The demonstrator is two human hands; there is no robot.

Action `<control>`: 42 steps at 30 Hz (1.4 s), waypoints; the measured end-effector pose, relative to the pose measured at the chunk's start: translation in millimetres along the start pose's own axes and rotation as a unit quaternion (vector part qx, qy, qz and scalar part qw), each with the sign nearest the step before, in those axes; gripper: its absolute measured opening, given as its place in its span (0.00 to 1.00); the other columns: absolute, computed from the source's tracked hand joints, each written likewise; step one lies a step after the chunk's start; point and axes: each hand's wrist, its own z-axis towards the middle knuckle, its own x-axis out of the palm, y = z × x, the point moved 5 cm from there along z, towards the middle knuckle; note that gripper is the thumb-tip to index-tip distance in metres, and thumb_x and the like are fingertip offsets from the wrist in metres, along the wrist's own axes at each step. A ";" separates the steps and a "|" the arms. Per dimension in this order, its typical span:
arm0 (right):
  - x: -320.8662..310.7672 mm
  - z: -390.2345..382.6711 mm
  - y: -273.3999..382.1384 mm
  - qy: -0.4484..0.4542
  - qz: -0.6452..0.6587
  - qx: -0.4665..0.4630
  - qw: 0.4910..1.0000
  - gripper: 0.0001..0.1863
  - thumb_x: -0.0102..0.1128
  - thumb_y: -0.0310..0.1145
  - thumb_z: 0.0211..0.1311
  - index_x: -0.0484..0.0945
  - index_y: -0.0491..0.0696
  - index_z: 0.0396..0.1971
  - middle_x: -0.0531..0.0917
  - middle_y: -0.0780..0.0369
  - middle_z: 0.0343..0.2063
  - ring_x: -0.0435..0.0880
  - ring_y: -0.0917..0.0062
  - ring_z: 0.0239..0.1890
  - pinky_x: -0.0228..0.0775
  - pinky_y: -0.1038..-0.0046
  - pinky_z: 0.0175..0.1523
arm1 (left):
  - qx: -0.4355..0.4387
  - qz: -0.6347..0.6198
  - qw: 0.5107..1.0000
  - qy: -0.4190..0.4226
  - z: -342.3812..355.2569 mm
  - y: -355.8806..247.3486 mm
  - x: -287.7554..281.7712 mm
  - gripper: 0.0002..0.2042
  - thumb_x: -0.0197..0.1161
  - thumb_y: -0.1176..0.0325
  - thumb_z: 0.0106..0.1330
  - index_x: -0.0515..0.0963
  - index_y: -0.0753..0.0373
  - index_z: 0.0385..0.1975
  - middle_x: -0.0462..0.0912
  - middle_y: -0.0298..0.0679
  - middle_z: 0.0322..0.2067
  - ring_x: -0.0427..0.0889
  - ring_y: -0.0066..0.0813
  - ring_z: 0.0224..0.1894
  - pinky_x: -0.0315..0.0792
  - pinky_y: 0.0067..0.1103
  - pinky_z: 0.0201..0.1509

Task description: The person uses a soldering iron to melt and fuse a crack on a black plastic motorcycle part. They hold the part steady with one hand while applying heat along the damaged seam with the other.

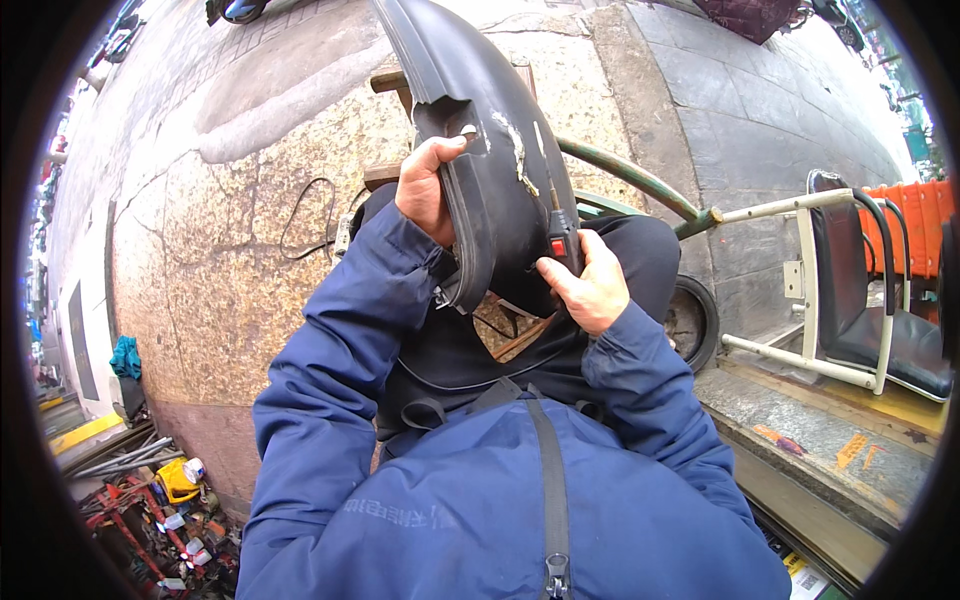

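A large curved black plastic panel (510,95), like a scooter mudguard, lies across my lap, its far end rising away from me. My left hand (430,185) is closed around its left edge, the thumb beside a notch with a jagged rim. A pale, rough streak (516,152) runs down the panel's surface right of the notch. In my right hand (590,283) is a black-handled tool (562,243) with a red switch and a long thin metal tip, like a soldering iron. The tip points away from me along the panel's right side. My right fingers' undersides are hidden.
A green tubular pole (630,178) extends right from behind the panel. At right stand a metal-framed black chair (850,290), an orange barrier (915,225) and a small tyre (692,320). A thin black cord (308,220) lies on the stone ground; mixed scrap (150,520) is heaped lower left.
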 end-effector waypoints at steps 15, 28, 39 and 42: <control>2.2 0.3 5.4 0.006 -0.026 -0.041 0.999 0.17 0.71 0.31 0.63 0.74 0.43 0.47 0.79 0.66 0.27 0.77 0.84 0.24 0.72 0.78 0.30 | -0.004 -0.009 1.000 -0.003 -0.4 2.4 -0.6 0.20 0.51 0.60 0.69 0.78 0.68 0.52 0.86 0.50 0.45 0.87 0.44 0.45 0.80 0.39 0.56; 1.6 -1.3 -2.4 -0.002 -0.011 -0.016 1.000 0.22 0.74 0.38 0.60 0.76 0.42 0.47 0.83 0.59 0.30 0.82 0.74 0.30 0.75 0.71 0.37 | -0.007 0.003 1.000 0.004 1.2 3.0 -2.5 0.23 0.49 0.57 0.71 0.77 0.70 0.54 0.86 0.51 0.47 0.87 0.45 0.45 0.80 0.38 0.56; 1.6 -8.8 -13.7 -0.015 0.024 0.006 1.000 0.25 0.75 0.42 0.58 0.77 0.41 0.48 0.85 0.55 0.33 0.85 0.69 0.34 0.77 0.67 0.43 | -0.006 0.022 1.000 -0.012 -1.6 0.1 -10.2 0.21 0.51 0.60 0.69 0.77 0.70 0.53 0.85 0.51 0.47 0.86 0.45 0.47 0.79 0.39 0.58; 1.5 -11.6 -21.1 -0.017 0.041 -0.001 0.999 0.26 0.75 0.42 0.58 0.77 0.41 0.49 0.85 0.54 0.34 0.85 0.68 0.35 0.77 0.67 0.44 | 0.002 0.029 0.999 -0.020 -5.4 -3.6 -15.7 0.22 0.52 0.60 0.68 0.77 0.71 0.54 0.85 0.52 0.48 0.86 0.46 0.49 0.79 0.40 0.59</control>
